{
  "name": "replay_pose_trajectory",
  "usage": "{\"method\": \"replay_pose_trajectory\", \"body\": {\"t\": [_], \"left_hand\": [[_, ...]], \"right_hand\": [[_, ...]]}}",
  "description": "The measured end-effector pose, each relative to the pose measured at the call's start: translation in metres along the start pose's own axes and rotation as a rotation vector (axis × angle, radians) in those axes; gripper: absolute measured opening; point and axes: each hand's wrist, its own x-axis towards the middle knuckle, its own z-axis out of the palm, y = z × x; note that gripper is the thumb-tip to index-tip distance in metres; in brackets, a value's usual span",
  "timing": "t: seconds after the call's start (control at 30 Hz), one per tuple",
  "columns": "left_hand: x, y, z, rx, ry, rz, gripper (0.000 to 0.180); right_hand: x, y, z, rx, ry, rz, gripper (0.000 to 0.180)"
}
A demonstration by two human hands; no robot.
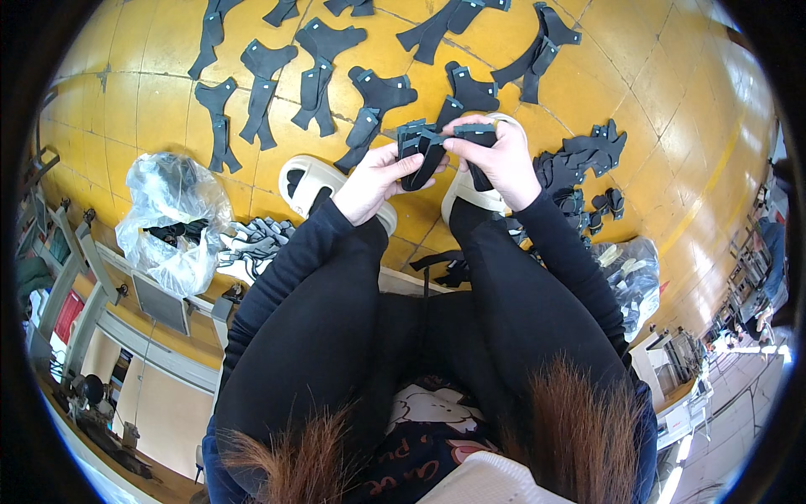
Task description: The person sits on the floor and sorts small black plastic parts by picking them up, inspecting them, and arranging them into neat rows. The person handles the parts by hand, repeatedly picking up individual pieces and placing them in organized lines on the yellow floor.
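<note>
Just ahead of my knees, my left hand [368, 186] is closed on a folded black fabric piece [431, 160] with dark green edges, thumb on top. Beside it my right hand [509, 161] grips another black fabric piece [479, 175], which hangs down from a dark green upper edge. The right thumb and fingertips meet the edge of the left-hand piece, so the two hands nearly touch. Some fingers of both hands are hidden behind the fabric. Similar Y-shaped black fabric pieces [382, 90] lie spread in rows on the floor ahead.
On the yellow tiled floor [663, 101], a heap of black pieces [588, 158] lies to the right. A clear plastic bag [172, 206] stands left, beside a grey-and-white pile [256, 244]. Another filled bag [631, 281] sits right. My light slippers [306, 181] flank the work.
</note>
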Motion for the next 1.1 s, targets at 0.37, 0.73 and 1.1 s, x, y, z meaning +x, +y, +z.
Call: {"method": "replay_pose_trajectory", "body": {"t": [0.37, 0.73, 1.1], "left_hand": [[-0.002, 0.007, 0.001, -0.215, 0.008, -0.004, 0.044], [-0.005, 0.01, 0.005, -0.287, -0.028, -0.018, 0.048], [-0.002, 0.004, 0.004, -0.277, 0.041, -0.017, 0.036]], "right_hand": [[-0.005, -0.002, -0.009, 0.025, 0.041, 0.099, 0.024], [-0.009, -0.008, -0.006, 0.105, -0.116, 0.063, 0.02], [-0.007, -0.007, 0.009, -0.149, -0.035, -0.06, 0.025]]}}
